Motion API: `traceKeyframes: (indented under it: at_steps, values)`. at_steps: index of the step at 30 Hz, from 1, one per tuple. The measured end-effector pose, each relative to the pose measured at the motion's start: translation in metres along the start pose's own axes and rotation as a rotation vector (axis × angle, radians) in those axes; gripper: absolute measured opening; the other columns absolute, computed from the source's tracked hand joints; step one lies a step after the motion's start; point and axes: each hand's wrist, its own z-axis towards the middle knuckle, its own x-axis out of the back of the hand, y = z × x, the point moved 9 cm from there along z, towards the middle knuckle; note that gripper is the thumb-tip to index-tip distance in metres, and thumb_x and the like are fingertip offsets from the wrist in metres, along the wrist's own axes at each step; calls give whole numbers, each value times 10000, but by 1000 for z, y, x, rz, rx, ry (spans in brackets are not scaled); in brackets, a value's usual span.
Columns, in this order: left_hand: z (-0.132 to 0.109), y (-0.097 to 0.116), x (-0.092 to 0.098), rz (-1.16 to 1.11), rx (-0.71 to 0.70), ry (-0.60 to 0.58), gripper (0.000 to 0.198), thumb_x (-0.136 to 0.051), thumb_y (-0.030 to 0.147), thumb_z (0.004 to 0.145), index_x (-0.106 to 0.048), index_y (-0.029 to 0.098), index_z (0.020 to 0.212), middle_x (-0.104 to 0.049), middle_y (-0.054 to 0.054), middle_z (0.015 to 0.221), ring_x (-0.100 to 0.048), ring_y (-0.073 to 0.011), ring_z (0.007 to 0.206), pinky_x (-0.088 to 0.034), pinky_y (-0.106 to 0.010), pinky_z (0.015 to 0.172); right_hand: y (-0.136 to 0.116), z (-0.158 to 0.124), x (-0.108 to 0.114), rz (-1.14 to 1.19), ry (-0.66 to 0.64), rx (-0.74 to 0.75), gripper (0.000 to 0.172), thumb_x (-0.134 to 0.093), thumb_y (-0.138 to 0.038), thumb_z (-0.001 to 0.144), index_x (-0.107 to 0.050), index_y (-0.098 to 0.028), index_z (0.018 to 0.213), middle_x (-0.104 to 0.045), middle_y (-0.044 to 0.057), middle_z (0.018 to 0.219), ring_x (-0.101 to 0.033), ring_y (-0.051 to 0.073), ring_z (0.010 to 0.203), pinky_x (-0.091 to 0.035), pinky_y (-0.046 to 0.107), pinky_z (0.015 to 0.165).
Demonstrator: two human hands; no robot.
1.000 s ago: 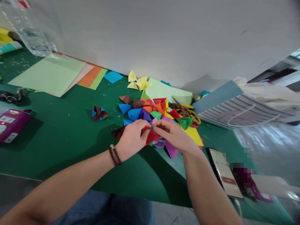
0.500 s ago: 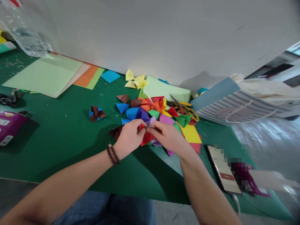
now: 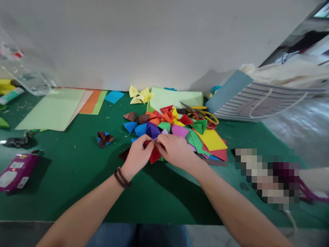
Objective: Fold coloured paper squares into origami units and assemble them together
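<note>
My left hand (image 3: 138,152) pinches a red folded paper piece (image 3: 155,156) from its left side. The fingertips of my right hand (image 3: 176,151) close on the same paper from the right, close against the left fingers. Part of the red paper is hidden behind the fingers. Just beyond my hands lies a pile of folded paper pieces, among them a purple one (image 3: 153,131), a blue one (image 3: 130,127) and an orange one (image 3: 168,117). A brown and blue folded paper piece (image 3: 105,139) sits apart to the left.
Scissors (image 3: 204,115) with yellow and red handles lie behind the pile. Flat paper sheets (image 3: 53,108) and a clear bottle (image 3: 33,75) are at the back left. A purple device (image 3: 19,171) rests at left, a striped bag (image 3: 269,103) stands at right. A phone lies front right, blurred.
The view has shifted and levelled. My right hand has turned so its back covers more of the fingers. Both hands stay together at the red paper piece.
</note>
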Motion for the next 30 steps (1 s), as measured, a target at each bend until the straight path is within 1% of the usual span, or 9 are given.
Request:
traceKeyframes:
  at_steps: [2,4,10,13,17,22,24,27,30]
  values:
    - [1,2,2,24,-10,9,156,-459,219,862,-536,177,732,-582,5,735,-536,-126,704,-417,-233,632,-5,1,1,-12,43,39,187,-415,-176,923,-550,-157,796,-608,62,717,-552,180,675,-287,282,577]
    - [1,5,4,69,-22,11,163,-452,226,875,-531,179,740,-570,10,725,-521,-121,684,-407,-228,614,-4,1,3,41,53,44,176,-417,-179,929,-540,-162,804,-606,56,730,-552,179,689,-289,281,579]
    - [-2,26,8,279,-133,62,138,-451,202,895,-542,183,793,-585,1,776,-531,-120,708,-410,-232,651,11,0,6,450,-29,-4,167,-403,-224,942,-519,-201,824,-587,-12,703,-511,132,619,-299,252,542]
    - [-4,32,9,324,-164,91,138,-443,207,907,-552,187,825,-600,-7,800,-542,-122,717,-419,-235,661,17,0,9,558,-28,-17,150,-427,-211,917,-540,-211,819,-601,-20,706,-511,124,621,-320,242,547]
    - [-3,25,6,326,-118,87,138,-445,215,906,-559,184,834,-607,-7,794,-542,-118,696,-417,-229,632,20,0,8,515,-37,-41,141,-462,-193,892,-568,-203,800,-623,-13,700,-512,121,597,-300,243,532]
    - [0,17,7,271,-72,94,77,-501,213,868,-569,184,847,-605,5,791,-550,-111,693,-420,-218,613,15,2,12,204,56,-62,153,-456,-208,906,-577,-167,821,-633,45,712,-559,169,636,-225,283,524]
    - [2,17,8,270,-76,103,52,-520,189,844,-572,184,838,-608,6,792,-560,-114,708,-428,-220,622,11,3,11,138,89,-62,168,-438,-222,916,-582,-155,860,-636,66,735,-581,190,672,-223,291,527]
    - [3,18,12,314,-76,131,63,-513,154,824,-565,183,805,-606,7,770,-565,-119,703,-439,-229,632,7,3,8,138,113,-67,182,-422,-214,923,-583,-142,877,-641,85,771,-594,202,719,-247,293,538]
    - [1,25,15,386,-109,159,68,-515,138,814,-556,186,790,-599,8,756,-564,-123,698,-448,-239,646,10,2,7,247,107,-102,176,-437,-220,921,-590,-154,867,-653,64,774,-582,177,680,-259,284,534]
